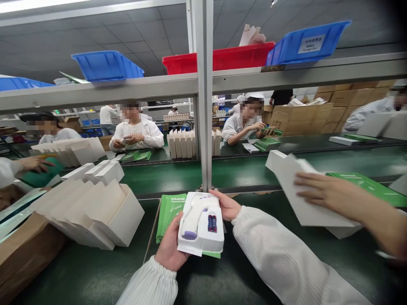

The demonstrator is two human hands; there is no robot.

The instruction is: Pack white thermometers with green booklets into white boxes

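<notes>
A white plastic tray [208,244] is held up between my two hands, tilted toward the camera. In it lie a white and purple infrared thermometer [194,216] and blue-red batteries [212,223]. My left hand [171,248] grips the tray's lower left side. At the upper right edge, my right hand [226,206] holds it, fingers partly hidden behind. White paper and a green sheet stick out under the tray's lower edge. Just behind it, green printed booklets [164,216] rest on the dark green work surface [104,271].
Open white boxes [127,216] stand in a row at left, beside brown cardboard [28,254]. At right, another person's blurred hand [321,192] holds white boxes. A metal post [205,106] rises ahead; a conveyor [162,173] runs behind it. Co-workers sit across.
</notes>
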